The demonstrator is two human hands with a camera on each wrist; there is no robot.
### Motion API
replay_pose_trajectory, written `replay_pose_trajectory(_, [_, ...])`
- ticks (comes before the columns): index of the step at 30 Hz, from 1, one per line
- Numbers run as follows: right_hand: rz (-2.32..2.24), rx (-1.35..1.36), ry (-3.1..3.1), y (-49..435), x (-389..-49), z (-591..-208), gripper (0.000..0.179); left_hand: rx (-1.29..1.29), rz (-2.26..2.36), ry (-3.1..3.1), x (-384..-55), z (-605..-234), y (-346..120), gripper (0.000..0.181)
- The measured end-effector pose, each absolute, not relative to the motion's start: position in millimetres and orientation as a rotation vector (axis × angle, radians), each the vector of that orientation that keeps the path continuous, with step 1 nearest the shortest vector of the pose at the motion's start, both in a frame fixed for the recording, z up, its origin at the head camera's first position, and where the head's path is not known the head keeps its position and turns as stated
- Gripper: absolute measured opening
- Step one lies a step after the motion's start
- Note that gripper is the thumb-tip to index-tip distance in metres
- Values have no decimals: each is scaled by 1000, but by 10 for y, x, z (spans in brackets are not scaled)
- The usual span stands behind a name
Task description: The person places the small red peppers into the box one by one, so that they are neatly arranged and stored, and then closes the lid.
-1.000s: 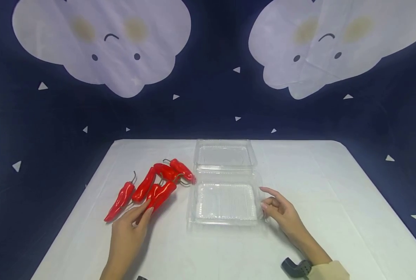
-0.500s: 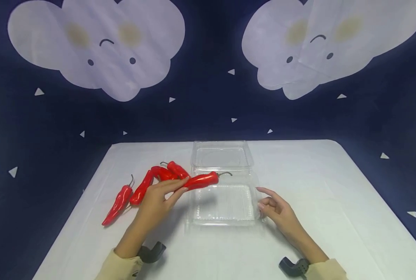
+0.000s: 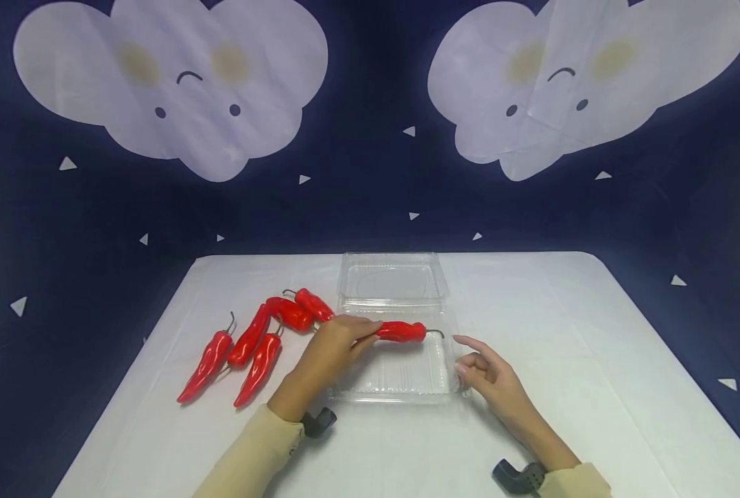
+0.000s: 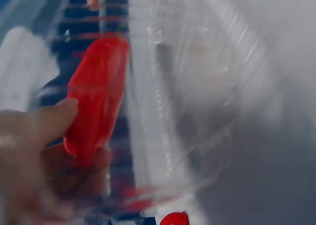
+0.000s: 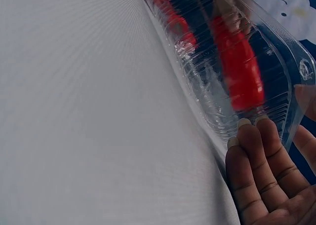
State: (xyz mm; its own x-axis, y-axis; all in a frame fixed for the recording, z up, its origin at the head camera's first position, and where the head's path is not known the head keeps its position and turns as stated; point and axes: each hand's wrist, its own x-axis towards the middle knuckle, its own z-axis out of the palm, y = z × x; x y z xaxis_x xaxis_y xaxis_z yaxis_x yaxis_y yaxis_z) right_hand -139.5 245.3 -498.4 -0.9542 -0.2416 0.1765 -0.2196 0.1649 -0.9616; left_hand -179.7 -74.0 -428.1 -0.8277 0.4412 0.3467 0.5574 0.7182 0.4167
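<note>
A red chili pepper with a dark curved stem lies between the thumb and fingers of my left hand. It is held over the base of a clear plastic clamshell container, stem pointing right. In the left wrist view the pepper shows through the clear plastic. My right hand is at the container's right edge, index finger extended and the others bent. In the right wrist view its fingertips meet the ribbed wall below the rim, with the thumb side at the corner, holding it.
Several more red peppers lie on the white table, left of the container. The raised clear lid stands open at the back. Behind is a dark blue cloth with cloud prints. Both wrists wear dark cameras.
My left hand has picked the pepper up from the pile and carried it right, over the container's base. My right hand stays at the container's edge.
</note>
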Motion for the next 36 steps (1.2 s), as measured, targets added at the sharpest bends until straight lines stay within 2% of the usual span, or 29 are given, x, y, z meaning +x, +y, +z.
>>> replay_pose_trajectory(6, [-1977,-469,2382,2455,-1393,-4987,53,-890,-619,-2600,-1836,-4382,-661,32])
replay_pose_trajectory(14, [-1977,-480,2366,2434,-1383,-4954,53,-838,-415,-2637,-1845,-4419,-619,23])
replay_pose_trajectory(22, [-1949,-464,2404,2442,-1376,-4946,53,-754,-148,-2726,-1879,-4396,-518,27])
replay_pose_trajectory(30, [-1945,-464,2409,2441,-1375,-4937,53,-701,-410,-2741,-1790,-4262,-605,40])
replay_pose_trajectory(36, [-1939,-467,2411,2443,-1378,-4943,53,-598,-652,-2591,-1588,-4168,-957,42])
